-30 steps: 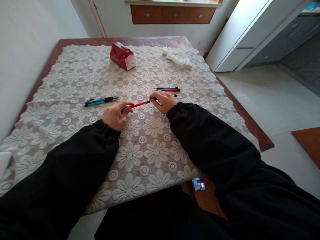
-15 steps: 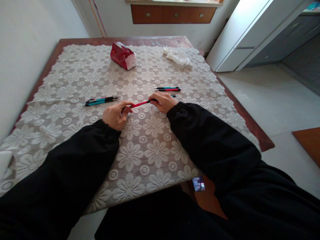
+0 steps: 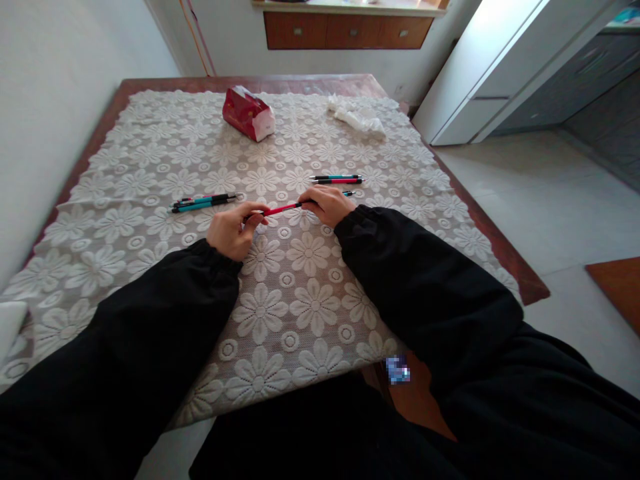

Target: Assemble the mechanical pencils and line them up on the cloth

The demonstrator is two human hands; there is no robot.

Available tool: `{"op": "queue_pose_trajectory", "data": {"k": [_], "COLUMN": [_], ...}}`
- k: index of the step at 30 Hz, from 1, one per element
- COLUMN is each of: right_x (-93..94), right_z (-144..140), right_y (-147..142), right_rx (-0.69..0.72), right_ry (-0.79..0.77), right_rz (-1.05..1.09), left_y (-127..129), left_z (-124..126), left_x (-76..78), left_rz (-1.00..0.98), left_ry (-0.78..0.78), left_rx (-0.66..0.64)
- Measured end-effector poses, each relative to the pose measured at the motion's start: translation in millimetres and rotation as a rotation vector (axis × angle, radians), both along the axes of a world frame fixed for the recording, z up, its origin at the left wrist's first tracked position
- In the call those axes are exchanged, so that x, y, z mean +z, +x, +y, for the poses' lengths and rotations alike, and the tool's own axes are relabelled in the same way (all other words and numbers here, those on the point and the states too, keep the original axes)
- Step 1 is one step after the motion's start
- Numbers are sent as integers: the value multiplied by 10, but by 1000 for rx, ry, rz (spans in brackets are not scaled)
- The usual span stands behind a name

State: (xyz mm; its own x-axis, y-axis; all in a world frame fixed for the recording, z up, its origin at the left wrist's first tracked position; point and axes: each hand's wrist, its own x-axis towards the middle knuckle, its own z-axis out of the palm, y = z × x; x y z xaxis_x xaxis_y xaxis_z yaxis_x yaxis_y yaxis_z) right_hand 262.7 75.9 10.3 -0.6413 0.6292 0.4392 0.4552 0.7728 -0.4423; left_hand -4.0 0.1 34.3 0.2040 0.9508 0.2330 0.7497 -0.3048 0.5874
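Observation:
A red and black pen (image 3: 283, 209) is stretched between my two hands, just over the tablecloth. My left hand (image 3: 233, 230) pinches its left end, and my right hand (image 3: 326, 204) grips the other end with the fingers curled over it. Both tips of the pen are hidden by fingers. Left of my left hand lies a small group of blue, black and red pens (image 3: 203, 203). Beyond my right hand lie two pens side by side, one blue and black, one red and black (image 3: 340, 181). Another pen's blue and black end (image 3: 349, 193) pokes out behind my right hand.
A floral lace tablecloth (image 3: 287, 300) covers the wooden table (image 3: 325, 83). Toward the back stand a red tissue pack (image 3: 245, 113) and a crumpled white plastic bag (image 3: 357, 120). A white object's corner (image 3: 11, 323) shows at the left edge.
Both hands keep hold of the red and black pen in nearly the same place. The whole view has shifted very slightly; the other pens lie as before.

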Motion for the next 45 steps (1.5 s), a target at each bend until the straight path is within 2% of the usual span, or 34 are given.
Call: {"op": "queue_pose_trajectory", "data": {"k": [6,12,17,21,27,30,35,38,45], "right_x": [-8,17,56,59,29,24,51,76,92], "right_z": [-16,-56,-77,-72,-9,-10,-76,-100,-87], "right_y": [-12,-37,-33,-26,-8,1,-4,-11,16], "right_rx": [1,6,-13,-125,-182,-220,-396,-438,-529], "right_ry": [21,32,32,71,115,97,67,9,-5], "right_rz": [-48,-63,-85,-54,-76,-108,-231,-286,-230], "left_y": [-25,-31,6,18,9,24,40,35,31], "left_z": [16,26,-6,-29,-21,-29,-41,-38,-39], "left_x": [-29,-52,-11,12,-5,11,29,21,17], "left_rz": [58,100,107,87,72,86,98,107,110], "left_ry": [25,25,28,29,44,33,21,19,18], "left_rx": [-43,-24,30,59,-32,-63,-69,-63,-63]}}
